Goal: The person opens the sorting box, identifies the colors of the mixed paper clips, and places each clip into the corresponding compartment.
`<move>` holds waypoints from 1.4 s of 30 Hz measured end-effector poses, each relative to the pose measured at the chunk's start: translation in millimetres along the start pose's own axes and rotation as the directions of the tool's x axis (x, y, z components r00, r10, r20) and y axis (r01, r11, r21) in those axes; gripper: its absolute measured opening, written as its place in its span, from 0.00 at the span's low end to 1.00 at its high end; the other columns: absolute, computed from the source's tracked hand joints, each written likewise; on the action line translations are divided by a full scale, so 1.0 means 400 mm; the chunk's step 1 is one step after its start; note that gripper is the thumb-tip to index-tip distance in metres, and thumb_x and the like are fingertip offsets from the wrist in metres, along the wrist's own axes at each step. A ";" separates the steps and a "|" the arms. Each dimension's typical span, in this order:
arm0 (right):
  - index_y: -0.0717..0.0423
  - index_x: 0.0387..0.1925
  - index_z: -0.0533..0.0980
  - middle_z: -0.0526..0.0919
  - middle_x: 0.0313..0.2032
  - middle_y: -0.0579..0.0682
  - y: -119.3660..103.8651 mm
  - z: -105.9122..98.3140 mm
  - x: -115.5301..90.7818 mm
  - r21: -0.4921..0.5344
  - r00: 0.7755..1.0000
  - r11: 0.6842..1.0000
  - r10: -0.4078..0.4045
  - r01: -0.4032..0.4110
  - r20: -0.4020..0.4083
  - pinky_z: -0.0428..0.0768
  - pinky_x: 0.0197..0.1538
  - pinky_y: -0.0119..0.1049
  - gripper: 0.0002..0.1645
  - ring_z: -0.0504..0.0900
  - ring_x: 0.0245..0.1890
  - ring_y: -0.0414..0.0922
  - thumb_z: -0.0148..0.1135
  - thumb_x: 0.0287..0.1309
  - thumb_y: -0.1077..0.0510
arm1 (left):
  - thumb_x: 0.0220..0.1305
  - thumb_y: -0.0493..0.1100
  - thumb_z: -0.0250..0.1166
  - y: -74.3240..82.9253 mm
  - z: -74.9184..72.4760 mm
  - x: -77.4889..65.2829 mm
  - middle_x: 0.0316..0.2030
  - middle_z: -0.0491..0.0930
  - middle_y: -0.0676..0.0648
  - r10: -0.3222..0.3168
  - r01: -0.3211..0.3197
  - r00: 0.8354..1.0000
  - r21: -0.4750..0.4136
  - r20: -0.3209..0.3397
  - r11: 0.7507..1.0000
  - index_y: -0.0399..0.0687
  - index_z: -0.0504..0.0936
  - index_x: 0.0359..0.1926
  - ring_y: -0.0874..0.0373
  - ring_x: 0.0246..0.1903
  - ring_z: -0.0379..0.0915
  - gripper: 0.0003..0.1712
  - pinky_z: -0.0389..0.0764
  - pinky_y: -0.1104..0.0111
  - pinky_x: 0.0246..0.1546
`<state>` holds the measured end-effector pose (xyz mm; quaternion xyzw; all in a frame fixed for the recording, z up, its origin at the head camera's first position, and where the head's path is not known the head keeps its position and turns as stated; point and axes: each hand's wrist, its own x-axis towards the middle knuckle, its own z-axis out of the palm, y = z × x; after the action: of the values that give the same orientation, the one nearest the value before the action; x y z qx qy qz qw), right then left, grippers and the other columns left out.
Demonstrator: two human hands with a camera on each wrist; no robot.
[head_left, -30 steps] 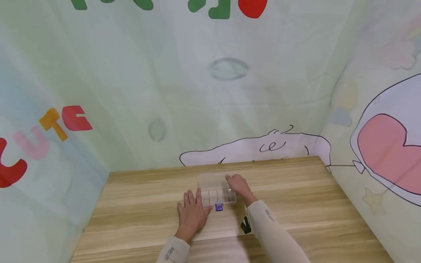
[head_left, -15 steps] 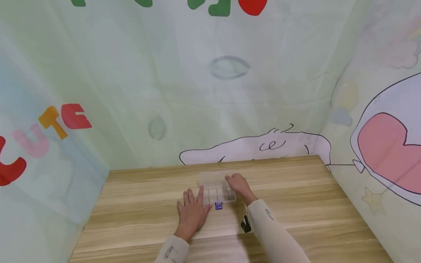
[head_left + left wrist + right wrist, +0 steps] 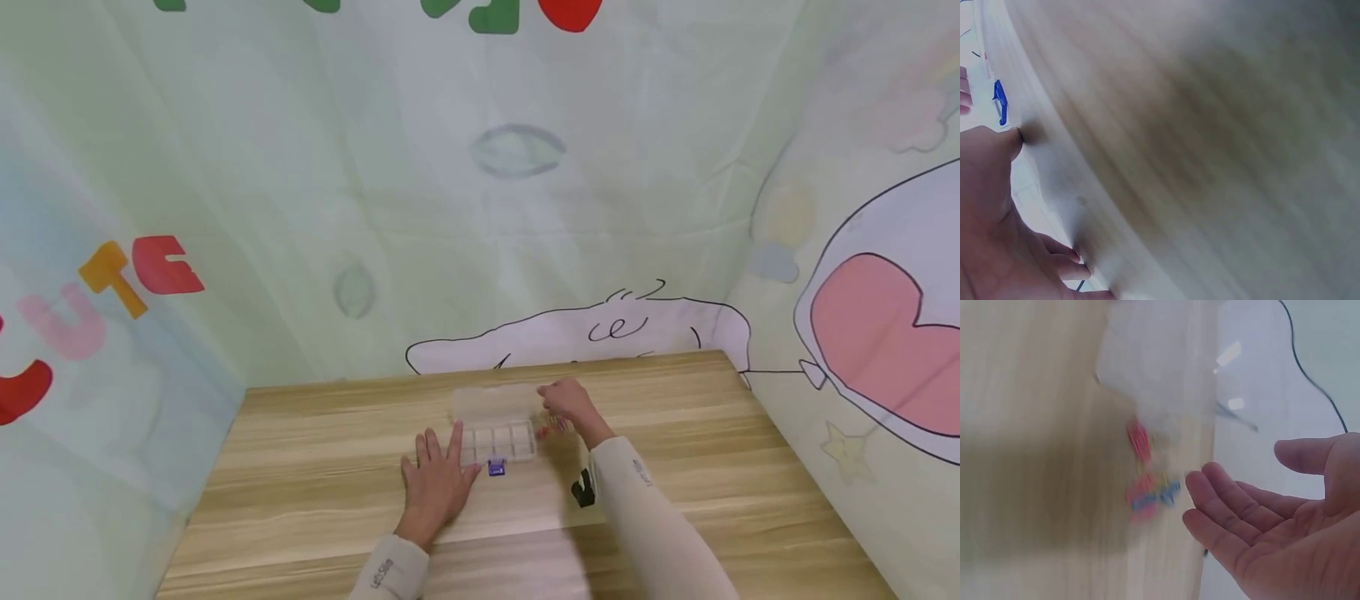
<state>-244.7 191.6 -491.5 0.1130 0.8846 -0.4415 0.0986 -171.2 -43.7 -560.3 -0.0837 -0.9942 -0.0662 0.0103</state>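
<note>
A clear plastic compartment box (image 3: 498,442) stands on the table with its lid (image 3: 491,403) raised back and a purple latch (image 3: 497,467) at its front. My left hand (image 3: 435,483) lies with fingers spread at the box's left end, index finger and thumb against or very near it. Just right of the box, my right hand (image 3: 572,405) hovers; in the right wrist view its fingers are relaxed, with nothing visible between them. Below it lie small pink, blue and yellow pieces (image 3: 1147,497), too blurred to tell their kind.
The wood-grain table (image 3: 322,517) ends at a printed cloth wall (image 3: 420,208) at the back, with more cloth at both sides. A black piece (image 3: 583,489) shows beside my right sleeve (image 3: 652,517).
My right hand has left the box and moved a little to the right. Small coloured pieces now show on the table beneath it. The left hand stays in place.
</note>
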 end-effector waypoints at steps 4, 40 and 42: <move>0.69 0.43 0.74 0.82 0.31 0.59 0.016 -0.063 0.007 0.071 0.993 0.991 0.113 -0.114 0.027 0.77 0.27 0.37 0.22 0.81 0.26 0.49 0.53 0.59 0.53 | 0.60 0.69 0.46 -0.001 -0.003 0.002 0.64 0.48 0.29 -0.001 0.001 1.000 0.001 -0.002 1.000 0.58 0.45 0.71 0.35 0.63 0.42 0.44 0.48 0.35 0.52; 0.65 0.19 0.79 0.80 0.17 0.54 0.116 -0.023 -0.013 0.026 0.974 0.974 0.226 -0.225 -0.012 0.75 0.18 0.36 0.09 0.78 0.15 0.44 0.69 0.42 0.62 | 0.60 0.67 0.48 -0.001 -0.004 -0.003 0.64 0.48 0.29 -0.011 0.010 1.000 -0.056 -0.005 0.998 0.57 0.47 0.71 0.35 0.63 0.42 0.43 0.46 0.35 0.53; 0.64 0.18 0.79 0.80 0.16 0.53 0.113 -0.022 -0.019 -0.030 0.978 0.978 0.207 -0.208 -0.027 0.74 0.17 0.35 0.09 0.77 0.14 0.44 0.68 0.42 0.60 | 0.60 0.67 0.48 0.000 -0.004 -0.003 0.65 0.47 0.29 -0.014 0.014 1.000 -0.055 0.001 0.998 0.58 0.47 0.71 0.35 0.64 0.41 0.43 0.46 0.36 0.53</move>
<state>-225.3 224.2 -518.4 0.2083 0.8762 -0.4130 0.1354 -170.1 -44.1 -558.6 -0.0772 -0.9926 -0.0935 0.0073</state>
